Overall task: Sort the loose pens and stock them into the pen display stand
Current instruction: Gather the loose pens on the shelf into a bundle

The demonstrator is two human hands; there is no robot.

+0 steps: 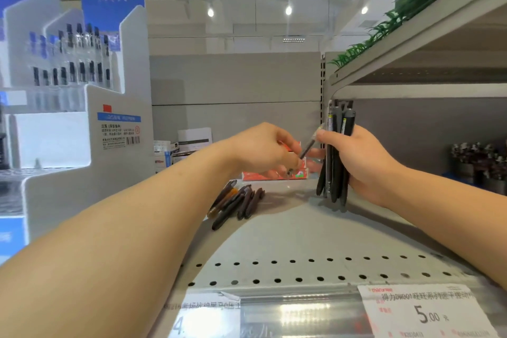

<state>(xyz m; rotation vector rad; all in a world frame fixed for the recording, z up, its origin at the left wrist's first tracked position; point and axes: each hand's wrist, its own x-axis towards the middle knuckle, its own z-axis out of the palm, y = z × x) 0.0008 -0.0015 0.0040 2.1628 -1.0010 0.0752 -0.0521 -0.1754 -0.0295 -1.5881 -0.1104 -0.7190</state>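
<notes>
Plastic, dark, slim: the pens look light and stiff, smooth-barrelled, so probably slippery when bunched. Right hand (pixel 365 164) is wrapped round a bundle (pixel 336 153) of them, held upright above the shelf (pixel 288 230), tips hanging just over it. Grip sits mid-barrel, which looks right: higher or lower and the bunch would likely splay or slide through. Left hand (pixel 263 151) pinches a single pen (pixel 308 148) near its lower end, slanted up toward the bundle, top end at the right thumb. Looks like it's being fed into the bunch.

Loose pens (pixel 236 204) lie in a small fan on the shelf, below the left hand, touching each other, one amber-tinted. These should pick up easily one at a time by a pinch at the barrel middle; they may roll on painted metal.

Stand (pixel 76 96) is at far left, white and blue, tiered, rows partly stocked. Well apart from both hands. Slots look narrow, so pens likely go in singly, end first.
</notes>
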